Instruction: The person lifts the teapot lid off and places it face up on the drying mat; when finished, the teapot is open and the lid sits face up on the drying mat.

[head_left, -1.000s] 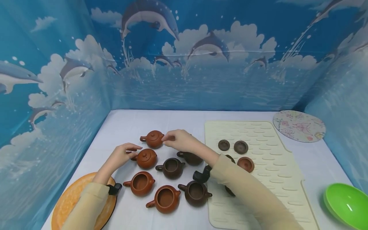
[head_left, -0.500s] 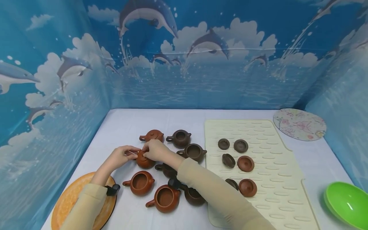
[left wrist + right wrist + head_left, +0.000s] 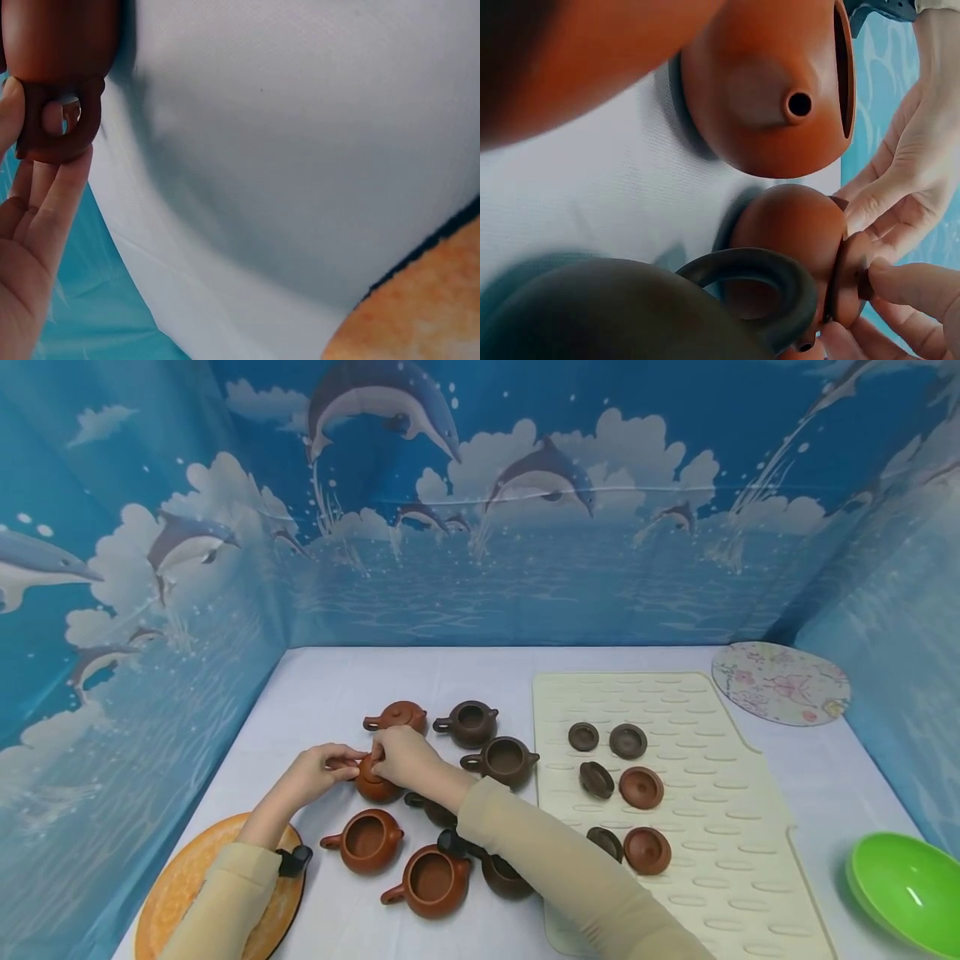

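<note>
A small red-brown teapot [image 3: 373, 789] stands at the left of the table between the hands. My left hand [image 3: 318, 770] holds its handle [image 3: 64, 150] between thumb and fingers, as the left wrist view shows. From the other side my right hand [image 3: 408, 760] pinches the knob of the teapot's lid [image 3: 849, 277]. In the right wrist view the lid sits at the mouth, with a dark gap showing along part of its edge. Behind stands another red-brown teapot [image 3: 401, 714] with its lid on. The right hand partly covers the held teapot in the head view.
Lidless teapots stand close by: red-brown ones [image 3: 366, 841] [image 3: 432, 882] in front, dark ones [image 3: 471, 723] [image 3: 506, 760] to the right. Several loose lids [image 3: 641, 787] lie on a cream mat [image 3: 720, 877]. An orange round mat [image 3: 172, 893] and green bowl [image 3: 907, 893] flank them.
My right hand has come left and nearer, from beside the far lidded teapot to the lid of the nearer one. My left hand has stayed by the handle, its fingers a little closer in.
</note>
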The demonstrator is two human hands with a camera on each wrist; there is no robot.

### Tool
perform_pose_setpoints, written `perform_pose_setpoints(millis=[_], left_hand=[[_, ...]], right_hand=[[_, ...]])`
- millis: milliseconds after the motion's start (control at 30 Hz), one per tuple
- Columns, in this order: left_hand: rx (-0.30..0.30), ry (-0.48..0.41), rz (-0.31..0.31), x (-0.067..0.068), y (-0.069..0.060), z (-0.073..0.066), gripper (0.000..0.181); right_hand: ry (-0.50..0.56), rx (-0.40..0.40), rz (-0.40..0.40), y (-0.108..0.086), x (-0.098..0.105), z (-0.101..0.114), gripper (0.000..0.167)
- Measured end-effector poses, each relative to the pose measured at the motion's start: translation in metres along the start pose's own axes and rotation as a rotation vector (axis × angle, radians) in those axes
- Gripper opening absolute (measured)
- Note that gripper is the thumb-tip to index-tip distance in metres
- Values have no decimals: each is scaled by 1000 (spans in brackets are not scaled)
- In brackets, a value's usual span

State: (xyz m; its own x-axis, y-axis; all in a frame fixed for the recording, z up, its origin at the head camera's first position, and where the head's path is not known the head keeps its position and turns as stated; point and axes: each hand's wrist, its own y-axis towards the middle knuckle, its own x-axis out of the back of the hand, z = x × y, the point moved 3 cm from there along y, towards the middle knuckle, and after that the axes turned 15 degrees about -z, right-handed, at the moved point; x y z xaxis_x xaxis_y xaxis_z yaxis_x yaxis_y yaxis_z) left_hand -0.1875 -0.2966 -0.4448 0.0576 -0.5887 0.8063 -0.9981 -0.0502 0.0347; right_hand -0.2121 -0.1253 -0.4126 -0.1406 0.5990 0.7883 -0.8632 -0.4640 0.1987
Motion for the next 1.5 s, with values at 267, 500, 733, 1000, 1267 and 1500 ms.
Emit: perform_pose_setpoints(millis=[267, 500, 733, 1000, 1267, 1500], left_hand=[[-3, 8, -2, 1, 1, 1, 24], [10, 14, -10, 0, -2, 2, 25], [35, 2, -11, -3, -4, 2, 26], [19, 9, -21, -1, -6, 3, 27], [37, 11, -21, 1, -6, 5, 27], [16, 10, -27, -1, -4, 4, 27]], right_hand=[[249, -203, 4, -3, 18, -19, 10], [754, -473, 91, -20, 58, -56, 19], [998, -515, 24, -57, 121, -112, 35], [1156, -596, -117, -113, 183, -194, 36], [1202, -678, -197, -161, 203, -257, 52], [936, -739, -263, -179, 205, -283, 74]])
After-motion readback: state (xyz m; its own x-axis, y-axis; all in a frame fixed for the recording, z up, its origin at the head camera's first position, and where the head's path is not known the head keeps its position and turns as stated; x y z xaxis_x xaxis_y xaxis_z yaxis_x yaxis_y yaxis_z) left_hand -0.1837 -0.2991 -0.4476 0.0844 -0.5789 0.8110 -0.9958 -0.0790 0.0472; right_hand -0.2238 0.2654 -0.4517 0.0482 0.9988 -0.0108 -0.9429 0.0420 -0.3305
